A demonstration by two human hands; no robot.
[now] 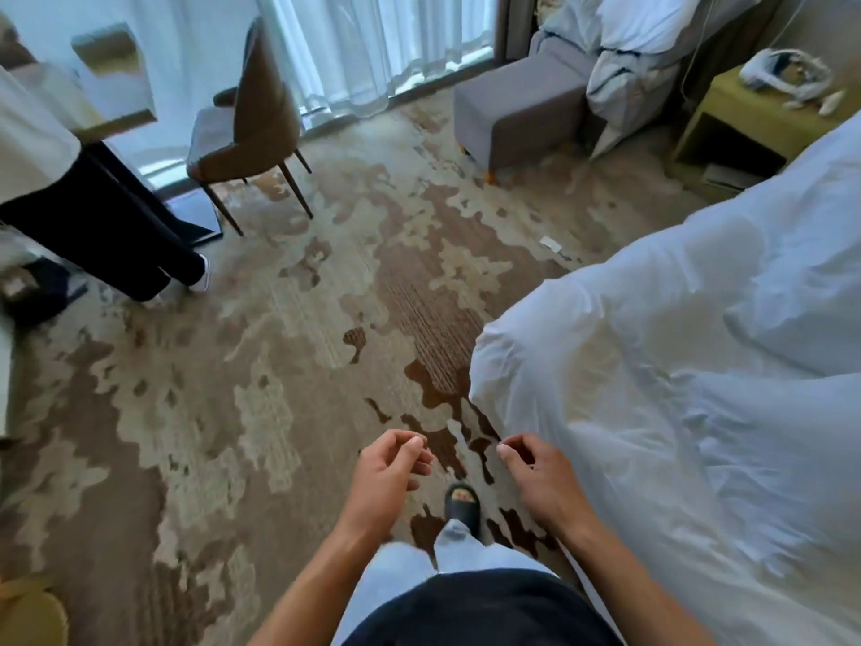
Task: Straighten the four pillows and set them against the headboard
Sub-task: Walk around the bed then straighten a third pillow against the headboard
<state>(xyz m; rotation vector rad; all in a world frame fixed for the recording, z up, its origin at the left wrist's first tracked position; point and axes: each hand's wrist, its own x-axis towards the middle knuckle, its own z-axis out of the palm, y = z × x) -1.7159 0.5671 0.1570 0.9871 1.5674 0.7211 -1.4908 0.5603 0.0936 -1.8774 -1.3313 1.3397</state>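
Note:
A bed with a rumpled white duvet (689,366) fills the right side of the view. White pillows or bedding (652,25) are piled on a grey armchair at the top right. My left hand (389,473) and my right hand (536,477) hang in front of me over the carpet, near the bed's corner. Both hold nothing, with the fingers loosely curled and apart. The headboard is out of view.
A grey armchair with footstool (517,109) stands by the curtained window. A brown chair (251,118) stands at the upper left, and another person's legs (116,226) are at the left. A green nightstand (745,118) sits at the top right. Patterned carpet (279,366) covers the floor.

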